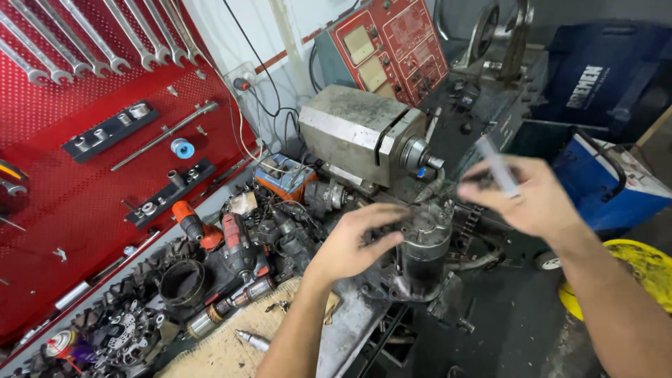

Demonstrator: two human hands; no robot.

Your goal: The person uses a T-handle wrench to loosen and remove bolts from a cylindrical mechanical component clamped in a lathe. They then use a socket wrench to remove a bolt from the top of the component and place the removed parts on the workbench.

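My left hand (353, 241) reaches over the bench with fingers apart, its fingertips resting on the top rim of a dark cylindrical starter motor (422, 255) that stands upright at the bench edge. My right hand (526, 196) hovers to the motor's upper right, motion-blurred, pinching a thin pale rod-like tool (498, 166) that sticks up between the fingers. Behind the motor sits a grey metal machine block (353, 129) with a round spindle.
A red pegboard (84, 189) at left carries spanners and socket rails. Drills, armatures and alternator parts crowd the bench (231, 245). A red control panel (392, 45) stands at the back. A blue box (609, 185) and yellow bucket (640, 269) sit on the right.
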